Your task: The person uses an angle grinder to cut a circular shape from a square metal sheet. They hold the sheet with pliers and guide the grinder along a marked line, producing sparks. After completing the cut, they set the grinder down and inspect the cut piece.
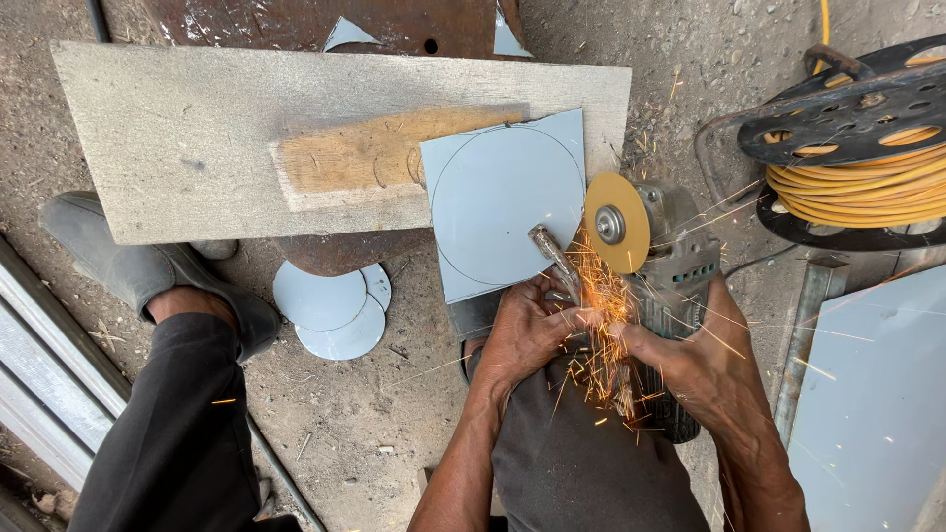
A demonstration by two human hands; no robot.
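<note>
The right hand point(690, 360) grasps the angle grinder point(655, 256) at centre right; the left hand point(527, 330) clenches its side handle point(554, 258), just below the grey sheet point(503, 202).

Both forearms reach forward from the lower edge of the view, bare, angled toward each other so the hands sit close together. The left hand point(527, 330) is curled shut, knuckles up, fingers point(557, 320) wrapped tight in a fist-like grip. The right hand point(690, 360) is also closed, palm turned inward, wrist bent slightly. Legs in dark trousers are bent beneath the arms.
</note>
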